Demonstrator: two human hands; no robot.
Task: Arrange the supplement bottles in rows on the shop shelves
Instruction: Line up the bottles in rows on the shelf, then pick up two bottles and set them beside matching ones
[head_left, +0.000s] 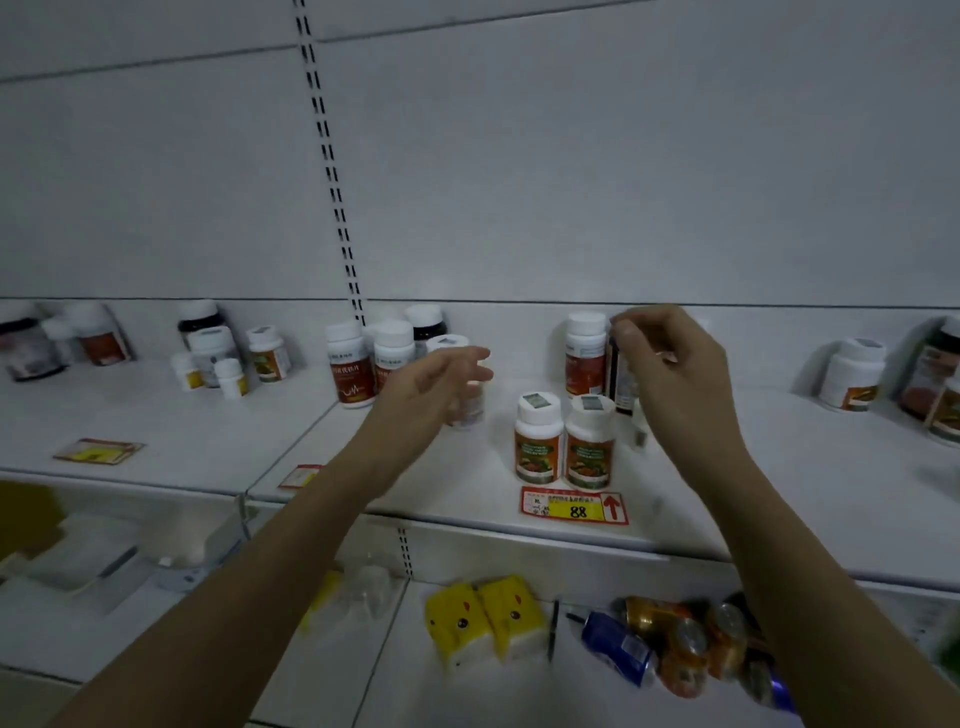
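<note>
Far left on the white shelf (156, 415): a blurred cluster of bottles (31, 348), dark and white-capped, against the back panel. Just right of these, a second huddle (218, 353) of one dark bottle, a taller white one and several small white-capped bottles with yellow or orange labels. Nearer the front edge, a red-and-yellow price tag (98, 451) lying flat.

Past the slotted upright (332, 171), a group of white-capped bottles with red-brown labels (350, 370), a dark bottle behind them. Left hand (431, 384) raised in front of this group, fingers (475, 364) loosely spread and slightly bent, gripping nothing; a small pale bottle (467, 408) partly hidden behind the palm, contact not discernible through the blur.

Centre, near the front edge: two orange-labelled bottles (563, 441) upright, side by side and touching, above a red tag marked 88 (574, 506). Behind them, a taller white-capped bottle (586, 353) upright near the back. Just beside it, a dark slim bottle (621, 376), pinched at its top by the thumb and fingertips of the right hand (670, 364), remaining fingers curled.

Far right: a squat white bottle (854, 374) and further bottles (935, 384) cut by the frame edge.

Lower shelf: yellow packs (483, 623), then a heap of drink cans (685, 649) lying on their sides.
</note>
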